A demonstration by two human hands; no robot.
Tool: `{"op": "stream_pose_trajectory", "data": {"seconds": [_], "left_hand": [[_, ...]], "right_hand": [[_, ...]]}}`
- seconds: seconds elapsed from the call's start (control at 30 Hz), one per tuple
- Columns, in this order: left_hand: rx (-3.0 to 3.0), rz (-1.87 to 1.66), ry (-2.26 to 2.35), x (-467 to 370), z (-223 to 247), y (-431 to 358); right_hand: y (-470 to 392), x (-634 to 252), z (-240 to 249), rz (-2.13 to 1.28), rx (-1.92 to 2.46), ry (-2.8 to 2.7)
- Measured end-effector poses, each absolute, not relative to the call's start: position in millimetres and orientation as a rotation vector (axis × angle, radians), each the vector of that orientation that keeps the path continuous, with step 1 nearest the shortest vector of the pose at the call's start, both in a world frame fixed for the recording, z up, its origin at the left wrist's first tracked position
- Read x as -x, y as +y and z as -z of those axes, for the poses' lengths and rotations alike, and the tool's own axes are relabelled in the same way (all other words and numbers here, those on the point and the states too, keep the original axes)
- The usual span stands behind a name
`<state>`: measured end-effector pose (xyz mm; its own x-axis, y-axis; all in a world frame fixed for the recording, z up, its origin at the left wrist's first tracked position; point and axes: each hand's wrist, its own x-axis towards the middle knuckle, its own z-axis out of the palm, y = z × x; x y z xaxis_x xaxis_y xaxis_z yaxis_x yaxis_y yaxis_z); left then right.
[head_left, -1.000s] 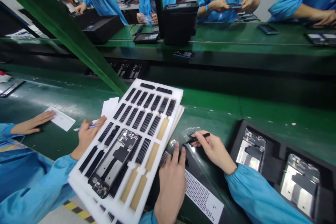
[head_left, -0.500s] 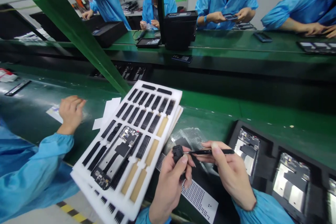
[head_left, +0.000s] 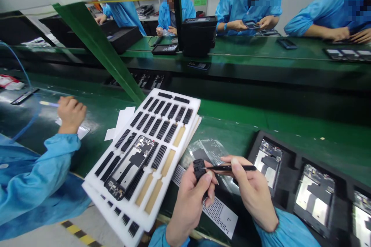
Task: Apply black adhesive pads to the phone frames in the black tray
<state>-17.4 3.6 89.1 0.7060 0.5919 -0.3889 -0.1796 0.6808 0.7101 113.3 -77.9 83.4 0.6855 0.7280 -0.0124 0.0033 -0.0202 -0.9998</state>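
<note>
My left hand (head_left: 193, 197) is closed around a small black moulded plastic part (head_left: 199, 168), its top end showing above the thumb. My right hand (head_left: 252, 189) pinches black tweezers (head_left: 234, 168), held level and pointing left. Their tip meets the face of the black part. Below my hands lies a white sheet with rows of small black dots (head_left: 222, 216). To the left, an opened phone body (head_left: 131, 168) rests on a white foam tray (head_left: 156, 179) whose slots hold many thin black parts.
A black tray (head_left: 290, 185) with several opened phones stands at the right. Clear plastic film (head_left: 210, 150) lies behind my hands. A co-worker's hand (head_left: 71, 114) holds a thin stick at left. A green post (head_left: 98, 50) slants down behind the foam tray. Co-workers sit across the line.
The tweezer tip has moved onto the black part's face, which is turned more toward me. At left, the co-worker's hand has lifted and now shows a thin stick. The view has shifted slightly.
</note>
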Motion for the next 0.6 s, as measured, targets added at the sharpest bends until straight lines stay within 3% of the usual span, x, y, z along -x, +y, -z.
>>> {"op": "stream_pose_trajectory", "data": {"seconds": [0.6], "left_hand": [[-0.611, -0.488, 0.644, 18.9, -88.6, 7.0]], "right_hand": [[-79.9, -115.1, -82.5, -0.391, 1.681, -0.853]]}}
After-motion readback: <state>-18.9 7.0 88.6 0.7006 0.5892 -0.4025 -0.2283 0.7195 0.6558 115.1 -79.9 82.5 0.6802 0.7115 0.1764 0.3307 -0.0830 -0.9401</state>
